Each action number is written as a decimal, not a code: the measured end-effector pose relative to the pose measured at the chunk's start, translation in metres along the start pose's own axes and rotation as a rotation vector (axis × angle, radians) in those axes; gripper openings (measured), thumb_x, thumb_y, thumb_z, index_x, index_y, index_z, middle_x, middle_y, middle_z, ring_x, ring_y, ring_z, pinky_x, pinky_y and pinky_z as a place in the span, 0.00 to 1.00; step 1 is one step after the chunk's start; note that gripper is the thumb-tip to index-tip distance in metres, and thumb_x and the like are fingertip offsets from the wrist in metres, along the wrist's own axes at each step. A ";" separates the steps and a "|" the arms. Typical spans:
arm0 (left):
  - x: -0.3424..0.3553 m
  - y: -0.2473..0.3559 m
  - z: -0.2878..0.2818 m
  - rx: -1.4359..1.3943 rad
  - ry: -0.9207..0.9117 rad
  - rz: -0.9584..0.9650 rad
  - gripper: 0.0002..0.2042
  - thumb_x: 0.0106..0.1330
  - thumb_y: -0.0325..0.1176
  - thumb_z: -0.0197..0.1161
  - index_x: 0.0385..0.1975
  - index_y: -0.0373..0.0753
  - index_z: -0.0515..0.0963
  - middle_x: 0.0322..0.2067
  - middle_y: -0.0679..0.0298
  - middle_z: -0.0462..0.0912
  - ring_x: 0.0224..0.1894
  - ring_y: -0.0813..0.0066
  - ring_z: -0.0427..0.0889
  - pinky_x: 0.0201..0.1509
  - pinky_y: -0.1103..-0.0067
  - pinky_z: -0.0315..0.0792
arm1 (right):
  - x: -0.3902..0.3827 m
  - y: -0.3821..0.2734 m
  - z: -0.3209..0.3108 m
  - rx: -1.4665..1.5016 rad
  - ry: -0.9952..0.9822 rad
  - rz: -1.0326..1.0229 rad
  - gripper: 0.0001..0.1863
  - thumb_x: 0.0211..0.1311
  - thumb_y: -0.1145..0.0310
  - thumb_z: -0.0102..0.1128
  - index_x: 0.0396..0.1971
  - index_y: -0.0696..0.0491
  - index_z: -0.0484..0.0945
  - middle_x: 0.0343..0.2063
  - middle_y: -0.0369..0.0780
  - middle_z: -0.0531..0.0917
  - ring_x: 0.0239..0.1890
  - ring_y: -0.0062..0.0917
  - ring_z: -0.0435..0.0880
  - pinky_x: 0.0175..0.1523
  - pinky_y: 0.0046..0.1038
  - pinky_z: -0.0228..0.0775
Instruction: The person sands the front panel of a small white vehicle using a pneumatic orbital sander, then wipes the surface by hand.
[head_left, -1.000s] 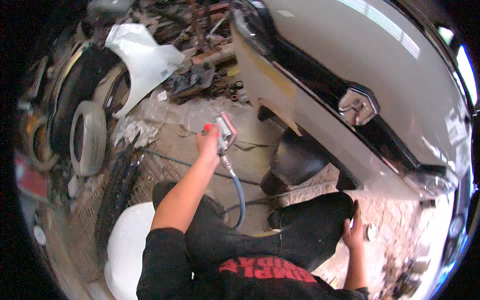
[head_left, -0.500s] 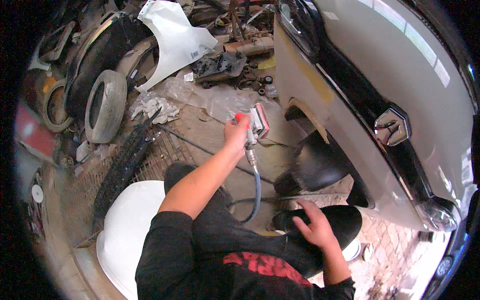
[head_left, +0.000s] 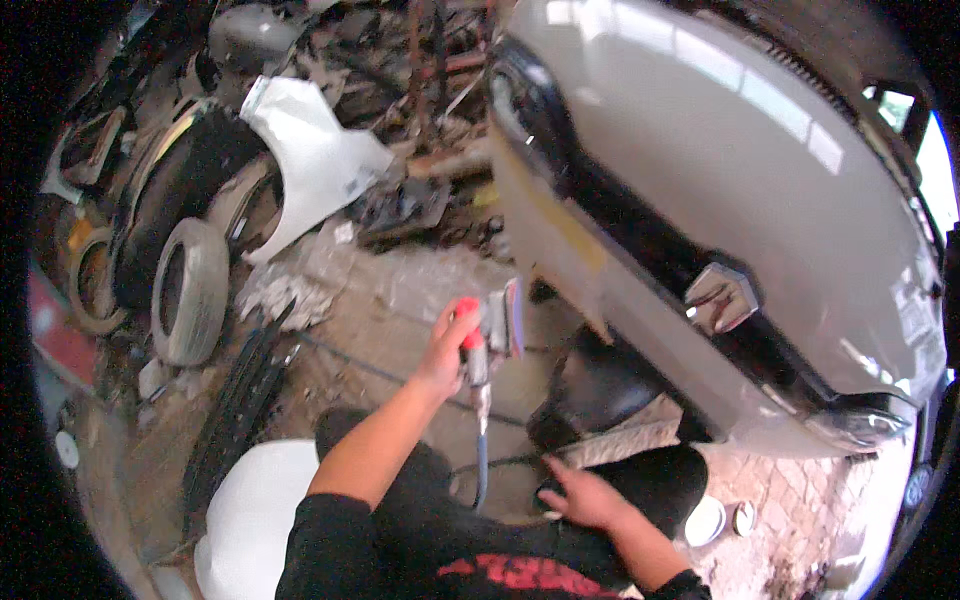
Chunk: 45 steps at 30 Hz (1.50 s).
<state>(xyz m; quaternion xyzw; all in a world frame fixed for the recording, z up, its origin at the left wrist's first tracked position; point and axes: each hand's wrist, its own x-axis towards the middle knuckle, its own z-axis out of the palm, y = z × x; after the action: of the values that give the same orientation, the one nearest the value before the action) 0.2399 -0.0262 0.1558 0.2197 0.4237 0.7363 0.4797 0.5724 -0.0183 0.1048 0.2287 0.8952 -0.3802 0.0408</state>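
Note:
My left hand (head_left: pixel 438 358) is closed round the red-topped grip of an air sander (head_left: pixel 476 358), held up in front of me. Its flat pad (head_left: pixel 514 318) stands on edge and faces the car bumper (head_left: pixel 570 245), with a gap between them. A blue-grey air hose (head_left: pixel 481 460) hangs from the sander's lower end. Over my right knee, my right hand (head_left: pixel 588 498) has its fingers apart and holds nothing. Yellowish filler patches (head_left: pixel 575 240) mark the grey bumper, beside the black grille strip and the chrome emblem (head_left: pixel 722 298).
A black plastic liner (head_left: pixel 600 385) sits under the bumper. To the left are a worn tyre (head_left: pixel 190 290), a white fender panel (head_left: pixel 305 150) and crumpled plastic sheeting (head_left: pixel 400 275). A white round-topped object (head_left: pixel 260 510) is by my left side; an open tub (head_left: pixel 705 522) stands right of my knee.
The view has swung, so the surroundings sit lower. The sander's pad has turned more upright, still in my left hand. My right hand has shifted left and lower over my leg.

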 end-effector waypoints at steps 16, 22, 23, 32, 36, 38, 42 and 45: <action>0.010 -0.020 -0.018 -0.067 0.137 -0.018 0.24 0.67 0.42 0.66 0.56 0.42 0.64 0.38 0.56 0.79 0.28 0.64 0.82 0.23 0.68 0.80 | -0.004 0.011 0.015 -0.054 -0.100 -0.014 0.35 0.72 0.51 0.54 0.70 0.56 0.61 0.50 0.58 0.81 0.51 0.53 0.81 0.55 0.46 0.74; -0.001 -0.004 -0.007 -0.030 0.028 0.029 0.18 0.71 0.45 0.59 0.52 0.43 0.67 0.35 0.57 0.81 0.27 0.64 0.83 0.24 0.72 0.78 | 0.010 0.037 0.036 -0.027 -0.123 -0.056 0.35 0.73 0.50 0.52 0.69 0.59 0.61 0.52 0.56 0.80 0.53 0.52 0.80 0.56 0.46 0.73; 0.000 -0.004 -0.010 -0.011 0.037 0.046 0.17 0.71 0.46 0.58 0.51 0.43 0.68 0.36 0.57 0.81 0.28 0.64 0.84 0.24 0.72 0.77 | 0.013 0.041 0.039 -0.027 -0.117 -0.076 0.35 0.73 0.50 0.52 0.69 0.59 0.61 0.52 0.56 0.80 0.53 0.52 0.80 0.57 0.46 0.73; 0.004 -0.014 -0.013 0.004 0.067 0.030 0.16 0.70 0.44 0.61 0.51 0.43 0.71 0.39 0.61 0.80 0.35 0.66 0.83 0.31 0.70 0.78 | 0.006 0.039 0.036 0.010 -0.118 -0.035 0.34 0.73 0.50 0.51 0.68 0.60 0.62 0.50 0.56 0.81 0.52 0.55 0.80 0.55 0.49 0.74; 0.007 -0.014 -0.021 0.052 0.083 -0.002 0.18 0.70 0.45 0.62 0.52 0.43 0.71 0.42 0.61 0.80 0.37 0.67 0.83 0.33 0.69 0.79 | 0.005 0.044 0.043 0.018 -0.072 -0.052 0.34 0.73 0.49 0.51 0.68 0.59 0.63 0.51 0.57 0.80 0.51 0.55 0.80 0.55 0.50 0.73; 0.033 -0.033 -0.068 0.021 0.144 0.010 0.18 0.69 0.46 0.62 0.52 0.43 0.71 0.40 0.61 0.80 0.32 0.67 0.82 0.27 0.70 0.77 | 0.010 0.039 0.042 0.007 -0.067 -0.072 0.34 0.73 0.49 0.52 0.68 0.59 0.63 0.50 0.58 0.81 0.51 0.56 0.80 0.55 0.51 0.73; 0.024 -0.035 -0.028 -0.012 0.280 0.075 0.18 0.70 0.47 0.60 0.51 0.42 0.71 0.36 0.60 0.82 0.26 0.65 0.82 0.22 0.71 0.75 | 0.004 0.040 0.037 0.014 -0.086 -0.057 0.34 0.72 0.50 0.53 0.68 0.59 0.62 0.48 0.59 0.81 0.52 0.56 0.79 0.55 0.51 0.72; 0.004 -0.019 -0.009 0.037 0.147 -0.006 0.18 0.71 0.49 0.58 0.50 0.43 0.71 0.36 0.60 0.82 0.29 0.65 0.82 0.24 0.70 0.76 | 0.004 0.049 0.044 0.016 -0.073 -0.054 0.34 0.72 0.51 0.53 0.68 0.59 0.61 0.48 0.59 0.81 0.51 0.57 0.79 0.55 0.51 0.72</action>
<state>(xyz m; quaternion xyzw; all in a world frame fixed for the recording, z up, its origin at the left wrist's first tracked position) 0.2417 -0.0226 0.1349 0.1727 0.4721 0.7411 0.4452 0.5854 -0.0177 0.0407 0.1906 0.8959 -0.3967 0.0611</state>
